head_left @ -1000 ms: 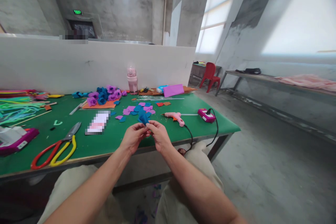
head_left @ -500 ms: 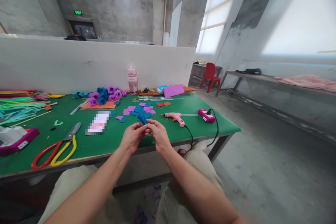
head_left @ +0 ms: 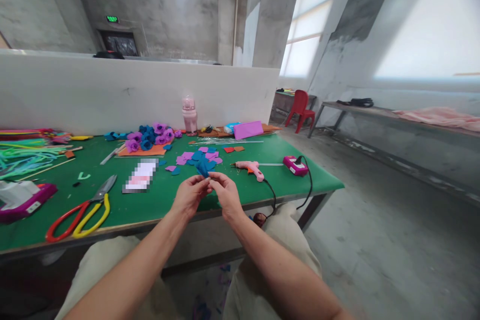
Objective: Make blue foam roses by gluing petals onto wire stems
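Observation:
A partly formed blue paper flower (head_left: pixel 203 167) is pinched at its base between both hands, over the table's front edge. My left hand (head_left: pixel 190 195) closes its fingertips on it from the left. From the right, the thumb and fingers of my right hand (head_left: pixel 226 193) press on the same base. Just beyond lie loose purple and blue paper petals (head_left: pixel 183 158). A pink glue gun (head_left: pixel 250 166) rests to the right of my hands, its black cord hanging over the edge. Finished purple and blue flowers (head_left: pixel 148 136) sit in a cluster at the back left.
Red-and-yellow-handled scissors (head_left: pixel 90 210) lie at the front left of the green table (head_left: pixel 138 210). A pink bottle (head_left: pixel 189 116) stands near the white partition (head_left: pixel 142 92). A magenta power socket (head_left: pixel 295 165) is at the right, colourful stems (head_left: pixel 28 155) at the far left.
My right hand's fingers have shifted slightly at the flower's base, and the blue paper has turned a little. Everything on the table stays in place.

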Demonstrator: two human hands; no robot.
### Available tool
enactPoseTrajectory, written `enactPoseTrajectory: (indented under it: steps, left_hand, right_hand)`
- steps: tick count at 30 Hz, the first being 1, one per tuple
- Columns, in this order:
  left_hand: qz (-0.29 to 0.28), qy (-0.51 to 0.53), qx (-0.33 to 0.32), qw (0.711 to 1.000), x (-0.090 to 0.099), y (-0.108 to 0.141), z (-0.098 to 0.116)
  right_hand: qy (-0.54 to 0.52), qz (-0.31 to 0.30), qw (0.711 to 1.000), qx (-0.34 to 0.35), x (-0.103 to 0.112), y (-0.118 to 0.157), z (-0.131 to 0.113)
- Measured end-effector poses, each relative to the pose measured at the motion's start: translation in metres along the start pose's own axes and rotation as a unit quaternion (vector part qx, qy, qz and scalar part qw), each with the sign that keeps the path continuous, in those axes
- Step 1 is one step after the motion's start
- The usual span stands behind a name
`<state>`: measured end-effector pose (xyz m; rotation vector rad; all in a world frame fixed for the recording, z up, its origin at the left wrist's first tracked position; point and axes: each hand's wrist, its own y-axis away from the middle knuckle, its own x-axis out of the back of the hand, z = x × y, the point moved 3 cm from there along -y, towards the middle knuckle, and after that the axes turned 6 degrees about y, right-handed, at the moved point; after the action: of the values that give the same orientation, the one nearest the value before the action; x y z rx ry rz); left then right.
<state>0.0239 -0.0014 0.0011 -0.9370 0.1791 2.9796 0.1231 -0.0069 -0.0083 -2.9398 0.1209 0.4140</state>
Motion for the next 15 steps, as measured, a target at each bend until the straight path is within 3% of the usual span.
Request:
enactPoseTrajectory:
  steps: [4, 8, 12, 15]
  left_hand:
    - [0.002, 0.006, -0.002, 1.000, 0.000, 0.000, 0.001]
    - [0.002, -0.002, -0.013, 1.000, 0.002, -0.002, 0.002]
    - [0.006, -0.006, -0.027, 1.000, 0.007, -0.006, 0.000]
    - [0.017, -0.012, -0.034, 0.999, 0.009, -0.006, -0.002]
  right_hand:
    - [0.047, -0.002, 0.998, 0.038, 0.000, 0.003, 0.000]
    - [0.163, -0.017, 0.978, 0.131, 0.000, 0.010, -0.010]
    - [0.318, -0.026, 0.921, 0.225, -0.001, 0.016, -0.022]
    - [0.415, -0.033, 0.875, 0.248, -0.003, 0.019, -0.025]
